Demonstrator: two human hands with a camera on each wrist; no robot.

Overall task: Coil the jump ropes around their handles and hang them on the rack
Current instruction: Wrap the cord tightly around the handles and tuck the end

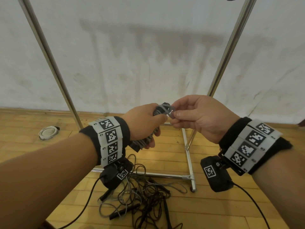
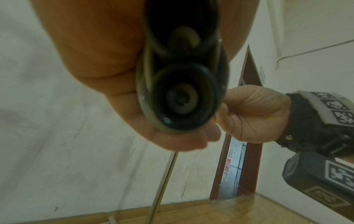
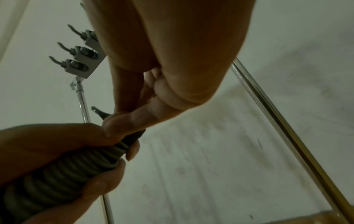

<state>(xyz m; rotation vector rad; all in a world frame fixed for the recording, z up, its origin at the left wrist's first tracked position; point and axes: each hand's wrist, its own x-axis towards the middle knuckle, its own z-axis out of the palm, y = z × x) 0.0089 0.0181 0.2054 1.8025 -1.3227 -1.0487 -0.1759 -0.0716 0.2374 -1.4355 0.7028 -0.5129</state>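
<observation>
My left hand (image 1: 145,124) grips a pair of black jump-rope handles wound with grey rope (image 1: 151,136), held slanting in front of me. Seen end-on in the left wrist view, the handle ends (image 2: 182,97) sit side by side inside the rope turns. My right hand (image 1: 189,116) pinches a grey rope loop (image 1: 166,109) at the top of the bundle between thumb and finger. In the right wrist view the coiled rope (image 3: 63,174) fills my left fist, and my right fingertips (image 3: 122,122) meet at its top end. More jump ropes (image 1: 145,192) lie tangled on the floor.
A chrome rack stands before a white wall, with uprights (image 1: 49,61) left and right (image 1: 231,47) and a base bar (image 1: 165,175) on the wooden floor. Grey hooks (image 3: 76,60) sit high on the rack. A round white floor fitting (image 1: 48,132) lies to the left.
</observation>
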